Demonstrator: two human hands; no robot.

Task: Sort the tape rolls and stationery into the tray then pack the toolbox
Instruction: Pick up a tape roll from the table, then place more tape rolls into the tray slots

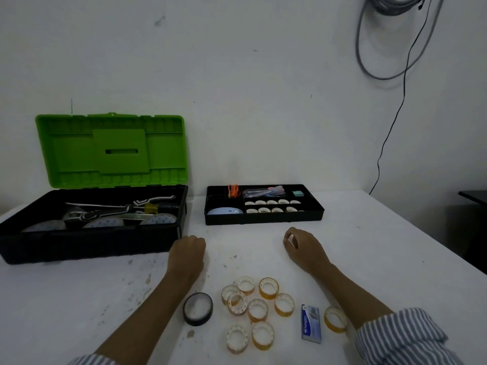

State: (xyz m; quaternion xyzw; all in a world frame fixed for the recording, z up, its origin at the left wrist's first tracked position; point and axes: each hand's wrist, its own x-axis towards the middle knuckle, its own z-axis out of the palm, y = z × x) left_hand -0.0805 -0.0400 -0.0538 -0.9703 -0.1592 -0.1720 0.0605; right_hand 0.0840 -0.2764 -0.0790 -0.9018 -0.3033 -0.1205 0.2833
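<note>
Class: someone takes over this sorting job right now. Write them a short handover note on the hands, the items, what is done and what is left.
Left hand: loosely closed, resting on the table, no grip on anything.
Right hand: curled on the table, apparently empty.
Tray: small rolls already in the right compartment.
Still loose in front of you: clear rolls, black roll, staple box.
Toolbox: open, tools inside.
Left: tray the loose items, then pack and close the toolbox.

White table [369,246], open toolbox [92,233], black tray [263,219], loose tape rolls [257,309], staple box [311,324]
</note>
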